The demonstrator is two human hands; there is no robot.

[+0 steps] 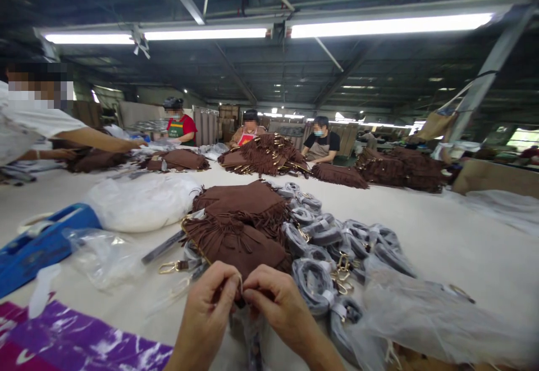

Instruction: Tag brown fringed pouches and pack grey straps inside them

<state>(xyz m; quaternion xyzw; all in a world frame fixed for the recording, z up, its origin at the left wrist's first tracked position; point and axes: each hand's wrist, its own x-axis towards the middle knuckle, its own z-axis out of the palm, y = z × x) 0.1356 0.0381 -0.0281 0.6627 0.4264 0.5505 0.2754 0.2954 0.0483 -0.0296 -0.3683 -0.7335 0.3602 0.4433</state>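
My left hand (pixel 213 298) and my right hand (pixel 275 298) meet low in the middle, both with fingertips pinched together. Between and below them hangs a strap in clear plastic (pixel 254 337); its upper end is mostly hidden by the fingers. Just beyond lie stacked brown fringed bags (pixel 248 247), with a gold-coloured zip edge on the left. Coiled grey-looking straps in wrapping (pixel 314 284) spread to the right of the bags, some with gold clasps (pixel 343 270). Left of my hands, a gold hook (pixel 170 268) rests on the table.
A blue tool-like object (pixel 50 242), a white plastic bundle (pixel 143 202) and a purple bag (pixel 84 337) lie left. Clear plastic sheeting (pixel 429 309) covers the right front. Across the table (pixel 442 230), several people work beside brown bag piles (pixel 269 155); one person's arm (pixel 101 138) reaches in from the left.
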